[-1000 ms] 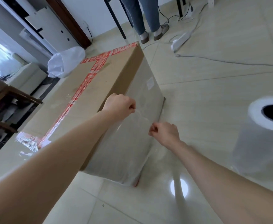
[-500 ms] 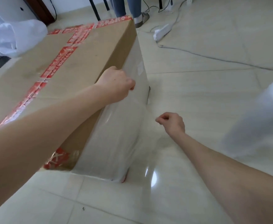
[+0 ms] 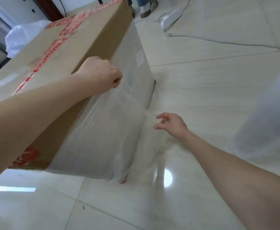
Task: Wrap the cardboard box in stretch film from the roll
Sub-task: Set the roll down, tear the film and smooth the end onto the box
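Head view looks down on the big brown cardboard box (image 3: 66, 52), sealed along its top with red printed tape (image 3: 53, 52), standing on the pale glossy tiled floor (image 3: 202, 80) at the left of the scene. Clear stretch film (image 3: 102, 130) already covers its right side face and wraps round the near corner.

The left hand (image 3: 101, 75) is bunched into a fist at the box's top right edge, as it was a second ago, and pinches a gather of film there; a taut crease runs from that pinch down to the right.

The right hand (image 3: 170, 125) is what has changed. A second ago it was closed on the film just beside the left hand. Half a second ago it had dropped away to the right, curled. Now it hangs low and right of the box with its fingers (image 3: 162, 126) loosely spread, and it seems to grip nothing, though the clear sheet near it makes contact hard to rule out.

The fat white roll of film (image 3: 267, 113) stands blurred at the far right edge, well apart from both hands.

My reading: the top edge is anchored by the left hand alone, and the freed right hand is probably heading for the loose sheet or the roll to pull the next stretch. If the left pinch slackens first, the film on that face could sag
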Demonstrator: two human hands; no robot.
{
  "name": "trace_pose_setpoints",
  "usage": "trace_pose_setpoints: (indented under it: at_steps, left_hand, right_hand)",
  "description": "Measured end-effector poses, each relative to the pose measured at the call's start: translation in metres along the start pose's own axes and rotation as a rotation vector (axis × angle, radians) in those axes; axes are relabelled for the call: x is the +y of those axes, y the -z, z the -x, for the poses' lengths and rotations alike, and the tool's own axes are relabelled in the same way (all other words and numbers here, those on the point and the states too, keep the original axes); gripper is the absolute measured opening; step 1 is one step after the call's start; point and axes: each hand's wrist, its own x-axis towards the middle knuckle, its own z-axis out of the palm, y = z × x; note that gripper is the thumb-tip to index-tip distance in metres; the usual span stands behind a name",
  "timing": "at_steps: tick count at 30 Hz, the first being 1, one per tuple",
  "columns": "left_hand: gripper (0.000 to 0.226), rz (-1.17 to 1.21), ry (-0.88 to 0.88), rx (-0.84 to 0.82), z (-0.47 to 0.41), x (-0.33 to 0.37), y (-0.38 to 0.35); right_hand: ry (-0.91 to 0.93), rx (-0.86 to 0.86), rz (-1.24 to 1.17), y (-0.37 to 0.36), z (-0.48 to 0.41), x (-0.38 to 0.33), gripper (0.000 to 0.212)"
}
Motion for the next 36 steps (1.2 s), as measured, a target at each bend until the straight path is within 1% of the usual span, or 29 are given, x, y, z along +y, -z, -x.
trace_pose_setpoints:
  at_steps: [2,4,6,9,14,18,25,28,31,36]
  left_hand:
    - [0.01,-0.015,0.0,0.014,0.002,0.001,-0.002]
    - [0.011,-0.028,0.001,0.049,0.003,0.001,-0.001]
    - [0.014,-0.002,0.014,0.084,0.005,-0.002,0.003]
    - [0.017,0.068,0.016,0.134,0.009,-0.008,0.01]
    - [0.019,0.115,-0.01,0.093,0.001,-0.015,0.021]
    - [0.019,0.06,-0.054,0.061,-0.006,-0.016,0.022]
    - [0.019,-0.032,-0.051,0.027,-0.007,-0.021,0.019]
    - [0.021,-0.117,-0.067,0.047,-0.007,-0.024,0.014]
    - [0.024,-0.206,-0.081,0.084,-0.005,-0.024,0.009]
    - [0.024,-0.264,-0.074,0.114,-0.004,-0.021,0.006]
  right_hand:
    - [-0.012,-0.025,0.198,-0.001,-0.003,0.006,0.024]
    - [-0.041,0.045,0.267,-0.003,-0.006,0.007,0.017]
    - [-0.039,0.109,0.278,-0.009,-0.009,0.005,0.016]
    - [-0.022,0.146,0.28,-0.018,-0.012,0.003,0.017]
    - [-0.066,0.191,0.262,-0.02,-0.017,0.011,0.017]
    - [-0.097,0.211,0.242,-0.023,-0.02,0.012,0.017]
    - [-0.127,0.254,0.269,-0.042,-0.032,0.014,0.019]
    - [-0.163,0.27,0.285,-0.048,-0.04,0.014,0.021]
    - [-0.16,0.262,0.294,-0.054,-0.049,0.007,0.023]
    - [-0.186,0.238,0.289,-0.069,-0.062,-0.009,0.027]
